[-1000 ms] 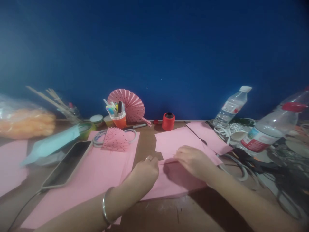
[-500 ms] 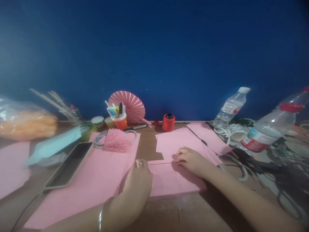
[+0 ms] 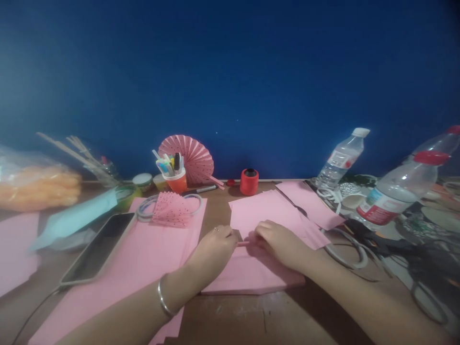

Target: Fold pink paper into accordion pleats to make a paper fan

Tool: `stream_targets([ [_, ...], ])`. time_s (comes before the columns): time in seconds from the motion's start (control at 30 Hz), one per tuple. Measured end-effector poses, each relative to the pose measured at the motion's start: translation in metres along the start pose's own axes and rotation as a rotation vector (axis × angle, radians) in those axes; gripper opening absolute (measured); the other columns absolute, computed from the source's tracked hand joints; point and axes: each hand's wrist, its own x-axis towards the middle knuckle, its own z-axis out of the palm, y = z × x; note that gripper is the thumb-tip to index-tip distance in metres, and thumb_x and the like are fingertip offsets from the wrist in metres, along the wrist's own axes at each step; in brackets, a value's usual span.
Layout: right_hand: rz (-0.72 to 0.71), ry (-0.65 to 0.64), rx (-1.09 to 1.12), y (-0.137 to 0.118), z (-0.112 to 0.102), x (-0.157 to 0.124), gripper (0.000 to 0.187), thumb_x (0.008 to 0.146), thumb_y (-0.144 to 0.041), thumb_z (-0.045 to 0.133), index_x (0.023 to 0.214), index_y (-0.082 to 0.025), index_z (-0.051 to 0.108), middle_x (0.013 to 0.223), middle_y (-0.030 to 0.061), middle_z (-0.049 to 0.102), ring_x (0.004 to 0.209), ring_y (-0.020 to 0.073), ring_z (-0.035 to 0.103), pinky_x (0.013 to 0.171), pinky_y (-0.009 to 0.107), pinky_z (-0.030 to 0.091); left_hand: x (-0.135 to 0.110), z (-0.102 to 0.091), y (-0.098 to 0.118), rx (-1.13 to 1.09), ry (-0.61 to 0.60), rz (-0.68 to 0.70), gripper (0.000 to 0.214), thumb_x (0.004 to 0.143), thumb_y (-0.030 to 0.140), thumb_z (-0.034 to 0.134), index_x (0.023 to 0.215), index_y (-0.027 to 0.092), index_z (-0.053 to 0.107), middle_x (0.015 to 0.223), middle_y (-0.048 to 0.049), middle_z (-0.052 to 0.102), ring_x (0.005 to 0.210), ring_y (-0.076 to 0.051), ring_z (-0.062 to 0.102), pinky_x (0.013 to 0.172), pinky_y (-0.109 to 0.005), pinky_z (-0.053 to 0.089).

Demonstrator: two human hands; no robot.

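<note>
Close together over a stack of pink paper (image 3: pixel 257 278), both hands have their fingers curled in. Between them shows a short stretch of a narrow folded pink paper edge (image 3: pixel 243 244). My left hand (image 3: pixel 218 245), with a ring and a bangle, is closed on the left part of this fold. On its right part my right hand (image 3: pixel 275 240) is closed, fingers bent over the paper. My fingertips are mostly hidden. Farther back lie more pink sheets (image 3: pixel 266 206), partly beneath my right hand.
To the left lie a phone (image 3: pixel 98 249), tape rolls (image 3: pixel 143 211) and a dotted pleated paper (image 3: pixel 170 209). Behind stand a pen cup (image 3: pixel 176 181), a pink paper fan (image 3: pixel 192 155) and a red container (image 3: pixel 249 182). Bottles (image 3: pixel 398 191), cables and scissors-like dark items crowd the right.
My left hand has moved right and slightly away from me, up close to my right hand. My right hand has shifted slightly left. Less of the fold shows between them.
</note>
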Motion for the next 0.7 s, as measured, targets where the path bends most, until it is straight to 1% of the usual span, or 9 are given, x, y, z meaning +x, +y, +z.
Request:
stream_targets([
  [0.13,-0.027,0.071,-0.116,-0.001,0.000,-0.001,0.012,0.082,-0.015,0.047,0.074,-0.017,0.057,0.072,0.0021,0.058,0.068,0.0143,0.051,0.062,0.026,0.038,-0.002,-0.002,0.001,-0.036,0.071,-0.037,0.016,0.081,0.008,0.044,0.086,0.016,0.058,0.077,-0.0031,0.056,0.075,-0.017,0.051,0.069,-0.032,0.043],
  [0.2,-0.088,0.164,-0.222,-0.004,-0.005,-0.003,0.014,0.082,-0.013,0.047,0.073,-0.016,0.057,0.068,0.0025,0.057,0.066,0.0150,0.051,0.061,0.027,0.039,-0.004,-0.011,0.001,-0.020,0.134,-0.046,0.017,0.081,0.008,0.045,0.088,0.016,0.057,0.073,-0.0022,0.056,0.070,-0.016,0.051,0.065,-0.032,0.042],
  [0.3,-0.257,0.432,-0.390,-0.015,-0.022,-0.008,0.012,0.081,-0.010,0.048,0.080,-0.014,0.060,0.071,0.0055,0.060,0.071,0.0170,0.052,0.064,0.030,0.040,-0.008,-0.037,0.004,0.128,0.298,0.030,0.016,0.082,0.010,0.044,0.088,0.013,0.059,0.069,-0.0038,0.056,0.067,-0.016,0.050,0.062,-0.033,0.041],
  [0.4,-0.454,0.717,-0.503,-0.028,-0.044,-0.018,0.016,0.077,-0.011,0.058,0.092,-0.016,0.061,0.083,0.0046,0.064,0.081,0.0173,0.053,0.071,0.032,0.040,-0.016,-0.068,0.009,0.280,0.584,0.185,0.024,0.080,0.009,0.050,0.103,0.010,0.056,0.082,-0.0063,0.061,0.079,-0.018,0.053,0.067,-0.033,0.041],
  [0.5,-0.508,0.897,-0.567,-0.032,-0.051,-0.025,0.013,0.073,-0.013,0.064,0.082,-0.022,0.062,0.077,-0.0017,0.064,0.077,0.0147,0.053,0.072,0.032,0.037,-0.020,-0.077,0.014,0.377,0.661,0.299,0.027,0.078,0.010,0.054,0.105,0.011,0.056,0.091,-0.0060,0.061,0.084,-0.019,0.053,0.068,-0.032,0.040],
  [0.57,-0.449,0.825,-0.541,-0.026,-0.043,-0.025,0.008,0.075,-0.013,0.061,0.076,-0.021,0.062,0.075,-0.0012,0.064,0.077,0.0150,0.052,0.072,0.032,0.035,-0.018,-0.068,0.016,0.382,0.568,0.312,0.022,0.078,0.008,0.051,0.099,0.010,0.056,0.086,-0.0062,0.061,0.083,-0.020,0.053,0.068,-0.034,0.041],
  [0.63,-0.392,0.536,-0.473,-0.017,-0.029,-0.022,0.011,0.080,-0.013,0.053,0.073,-0.018,0.061,0.076,0.0028,0.063,0.076,0.0164,0.051,0.069,0.032,0.034,-0.014,-0.050,0.016,0.338,0.354,0.309,0.013,0.079,0.006,0.046,0.084,0.012,0.057,0.070,-0.0034,0.056,0.070,-0.018,0.052,0.062,-0.032,0.042],
  [0.67,-0.385,0.354,-0.439,-0.012,-0.021,-0.020,0.017,0.082,-0.012,0.048,0.071,-0.017,0.060,0.072,0.0040,0.061,0.072,0.0159,0.050,0.066,0.031,0.034,-0.012,-0.042,0.016,0.301,0.206,0.266,0.014,0.079,0.004,0.044,0.077,0.013,0.055,0.069,-0.0034,0.055,0.066,-0.017,0.051,0.060,-0.032,0.042],
  [0.7,-0.396,0.222,-0.402,-0.008,-0.015,-0.018,0.020,0.083,-0.012,0.045,0.071,-0.017,0.060,0.068,0.0042,0.059,0.068,0.0156,0.049,0.063,0.030,0.033,-0.010,-0.034,0.016,0.274,0.113,0.245,0.015,0.077,0.003,0.043,0.074,0.014,0.053,0.069,-0.0037,0.054,0.065,-0.017,0.050,0.059,-0.032,0.043],
])
